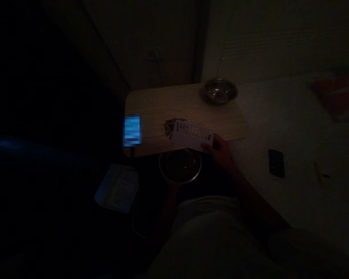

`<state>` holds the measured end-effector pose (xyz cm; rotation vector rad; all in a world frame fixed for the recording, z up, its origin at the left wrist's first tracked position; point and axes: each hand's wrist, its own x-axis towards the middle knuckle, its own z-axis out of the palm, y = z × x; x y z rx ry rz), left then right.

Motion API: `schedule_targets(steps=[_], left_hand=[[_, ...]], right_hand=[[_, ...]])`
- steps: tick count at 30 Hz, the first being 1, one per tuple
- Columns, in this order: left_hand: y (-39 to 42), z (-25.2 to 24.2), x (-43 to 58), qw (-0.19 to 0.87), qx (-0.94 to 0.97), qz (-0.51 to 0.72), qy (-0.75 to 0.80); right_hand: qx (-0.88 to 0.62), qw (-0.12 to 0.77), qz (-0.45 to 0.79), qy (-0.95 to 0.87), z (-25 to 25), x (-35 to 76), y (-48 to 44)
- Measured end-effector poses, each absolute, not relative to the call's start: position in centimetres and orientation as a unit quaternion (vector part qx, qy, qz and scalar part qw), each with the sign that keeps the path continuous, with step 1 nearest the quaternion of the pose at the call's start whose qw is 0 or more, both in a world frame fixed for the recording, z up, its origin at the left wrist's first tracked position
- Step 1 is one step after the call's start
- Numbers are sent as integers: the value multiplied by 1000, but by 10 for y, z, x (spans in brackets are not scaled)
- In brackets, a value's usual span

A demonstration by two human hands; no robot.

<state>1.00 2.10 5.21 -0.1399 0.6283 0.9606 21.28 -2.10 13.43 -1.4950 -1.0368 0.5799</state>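
Observation:
In the dim head view, my right hand (pixel 219 150) is closed on the right end of a pale flat plastic piece with a row of slots (pixel 189 140). Its left end lies against a loose pile of small dark grains (pixel 169 127) on the wooden tabletop (pixel 151 104). Just under the table's near edge is a metal bowl (pixel 180 180), its inside dark with a small glint. My left hand (pixel 173 189) grips the near side of this bowl from below; its fingers are mostly lost in shadow.
A second metal bowl (pixel 220 92) stands at the table's back right. A lit screen (pixel 132 131), blurred out, is at the left edge. A pale packet (pixel 118 188) lies lower left. On the light surface to the right are a dark phone (pixel 276 163) and something red (pixel 339 97).

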Motion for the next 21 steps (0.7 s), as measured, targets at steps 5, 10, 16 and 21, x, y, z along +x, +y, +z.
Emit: schedule_targets(steps=[5, 10, 16, 21], left_hand=[[22, 52, 11, 837, -59, 456, 297], [22, 45, 11, 832, -36, 464, 302], [22, 44, 9, 841, -69, 456, 284], [23, 42, 10, 844, -76, 446, 288]], right_hand=[[-633, 585, 251, -440, 134, 210, -19], [-630, 589, 250, -439, 134, 209, -19], [-626, 597, 242, -439, 135, 209, -19], [-638, 578, 241, -447, 138, 208, -19]])
